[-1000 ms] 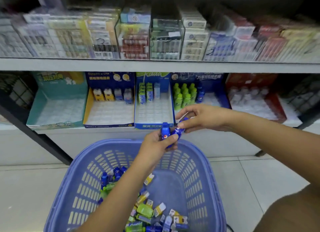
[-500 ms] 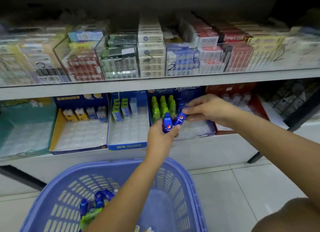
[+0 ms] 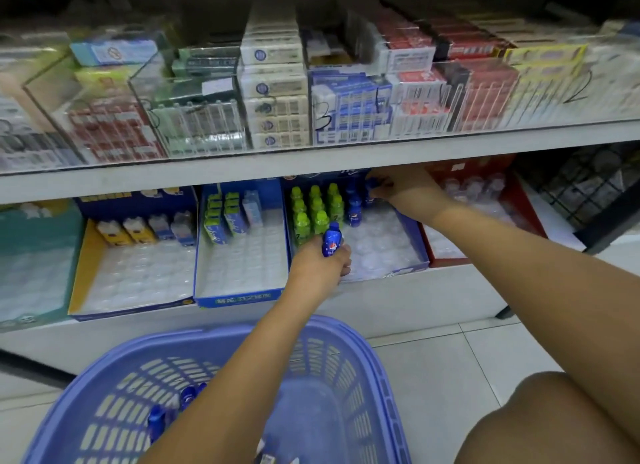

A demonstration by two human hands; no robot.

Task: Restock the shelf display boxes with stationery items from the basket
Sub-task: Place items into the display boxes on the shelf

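Observation:
A blue display box (image 3: 414, 242) on the lower shelf holds green bottle-shaped items (image 3: 313, 207) and a few blue ones (image 3: 354, 209) at its back. My left hand (image 3: 320, 264) grips a small blue bottle-shaped item (image 3: 331, 243) in front of that box. My right hand (image 3: 403, 190) reaches deep into the box and pinches another blue item (image 3: 372, 188) at the back row. The blue plastic basket (image 3: 377, 377) stands on the floor below, with more blue items (image 3: 173, 408) inside.
Left of this box stand a blue box (image 3: 239, 295) with green and blue packs, a yellow-sided box (image 3: 83, 266) and a teal box (image 3: 31, 242). A red box (image 3: 512, 200) sits to the right. The upper shelf (image 3: 311, 162) overhangs with clear bins of packets. My knee (image 3: 540, 425) is at lower right.
My right hand has carried its blue item away from my left hand and into the back of the blue box. The left hand moved up toward the box with its item.

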